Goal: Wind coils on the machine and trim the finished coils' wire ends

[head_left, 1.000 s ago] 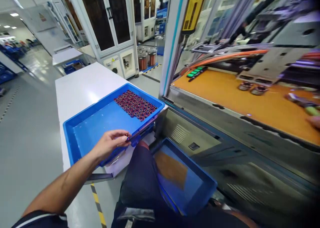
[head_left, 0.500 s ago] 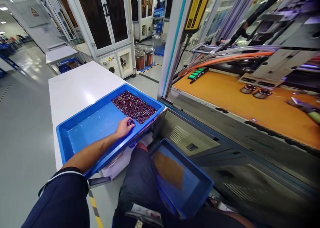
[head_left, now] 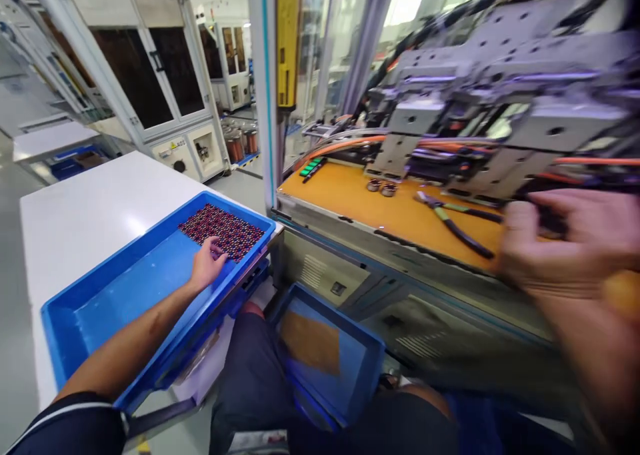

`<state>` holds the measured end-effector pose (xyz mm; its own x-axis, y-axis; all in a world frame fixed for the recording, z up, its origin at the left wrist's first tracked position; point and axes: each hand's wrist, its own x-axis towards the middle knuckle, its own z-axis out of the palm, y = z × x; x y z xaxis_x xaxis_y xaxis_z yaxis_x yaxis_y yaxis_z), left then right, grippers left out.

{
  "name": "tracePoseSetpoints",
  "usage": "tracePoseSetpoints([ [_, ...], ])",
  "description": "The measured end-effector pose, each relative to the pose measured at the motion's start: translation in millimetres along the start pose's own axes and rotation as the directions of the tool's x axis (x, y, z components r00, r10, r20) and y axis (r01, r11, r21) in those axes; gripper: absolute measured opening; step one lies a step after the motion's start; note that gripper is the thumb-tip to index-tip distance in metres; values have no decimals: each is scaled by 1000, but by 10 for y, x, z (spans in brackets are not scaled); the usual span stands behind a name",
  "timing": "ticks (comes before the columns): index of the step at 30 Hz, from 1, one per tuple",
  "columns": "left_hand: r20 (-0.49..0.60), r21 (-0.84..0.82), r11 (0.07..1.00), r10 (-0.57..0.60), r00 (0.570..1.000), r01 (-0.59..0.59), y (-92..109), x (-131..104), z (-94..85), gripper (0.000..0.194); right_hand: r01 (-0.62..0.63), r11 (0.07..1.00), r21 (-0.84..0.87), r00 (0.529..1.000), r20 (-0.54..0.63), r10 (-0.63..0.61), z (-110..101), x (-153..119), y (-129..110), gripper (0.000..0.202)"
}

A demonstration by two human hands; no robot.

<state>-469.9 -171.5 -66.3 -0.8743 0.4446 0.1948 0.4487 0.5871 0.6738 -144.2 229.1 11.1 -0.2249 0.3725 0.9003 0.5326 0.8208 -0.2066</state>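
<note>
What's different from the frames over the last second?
View swung right. Left hand, earlier at the near rim of the upper blue tray pinching a small part, moved in to the packed parts; whether it let go is unclear. Right hand came well into view near the pliers; its grip is too blurred to tell. Unchanged: tray on the white table, pliers on the orange surface.

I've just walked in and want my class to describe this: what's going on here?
The person's left hand is at the edge of the packed small parts in a blue tray on a white table. The right hand is blurred beside an orange work surface; its grip is unclear. Pliers lie on that surface, handles spread, close to the right hand.
</note>
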Motion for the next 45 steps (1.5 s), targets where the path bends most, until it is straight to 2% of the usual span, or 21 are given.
tracePoseSetpoints([
  [2,-5,-34,991,130,992,-130,453,113,-1,52,-14,1000,23,1000,16,13,5,26,33,34],
  [4,23,-74,961,267,963,-265,994,252,110,51,-9,999,39,994,110,5,39,23,1,34],
  [6,86,-120,925,371,925,-360,1552,406,337,46,-7,998,60,971,238,-7,69,12,-59,34],
  [9,180,-192,895,436,882,-403,2276,618,773,38,-21,999,51,916,401,-1,61,22,-144,35],
  [12,232,-272,886,440,867,-376,2776,748,1123,35,-32,999,-6,871,490,31,1,74,-209,30],
  [15,281,-356,871,444,851,-337,3029,835,1322,37,-45,997,-56,847,527,67,-24,139,-248,26],
  [21,390,-421,858,463,796,-294,3095,955,1433,37,-131,990,-58,824,549,142,2,227,-275,26],
  [26,436,-440,858,464,772,-267,3057,823,1491,36,-186,982,-33,789,590,170,-8,211,-247,26],
  [29,433,-463,848,471,769,-259,3009,714,1490,35,-192,981,-33,775,608,172,0,201,-220,26],
  [31,400,-471,843,466,789,-259,2965,655,1457,35,-186,982,-34,772,613,168,4,195,-209,27],
  [35,312,-478,845,420,852,-241,2905,596,1376,33,-175,984,-42,775,610,164,9,169,-206,26],
  [37,280,-501,836,403,872,-225,2891,572,1328,31,-172,984,-42,785,598,162,15,151,-201,26],
  [39,245,-543,812,396,885,-213,2860,517,1246,37,-169,985,-29,802,577,154,25,142,-188,26],
  [42,188,-640,741,407,894,-203,2723,320,1023,62,-160,987,18,849,513,129,25,157,-170,26],
  [45,150,-739,648,421,894,-182,2464,-42,728,68,-142,986,90,914,393,96,-84,165,-264,25],
])
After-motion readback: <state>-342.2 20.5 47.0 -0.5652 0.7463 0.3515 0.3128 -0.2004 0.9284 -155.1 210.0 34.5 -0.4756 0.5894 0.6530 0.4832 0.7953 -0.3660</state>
